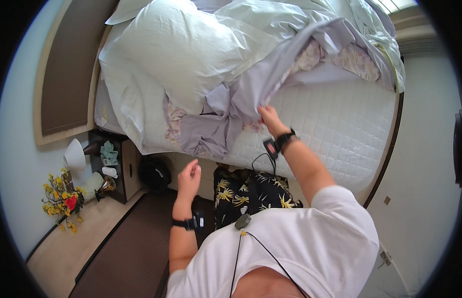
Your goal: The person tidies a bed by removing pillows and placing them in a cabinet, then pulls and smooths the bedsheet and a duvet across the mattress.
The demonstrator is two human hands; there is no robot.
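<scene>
My right hand is closed on the edge of a lavender bed sheet, which has a floral print on part of it. From that grip the sheet stretches toward the far right of the bed, and a crumpled part lies near the bed's front edge. My left hand hangs in front of the bed, apart from the sheet, with its fingers curled together and nothing visible in them. Under the sheet lies a white quilted mattress, bare on the right side.
A large white pillow and rumpled pale bedding cover the bed's far left and back. Left of the bed, a nightstand stands near a white lamp and yellow flowers. A brown headboard borders the bed.
</scene>
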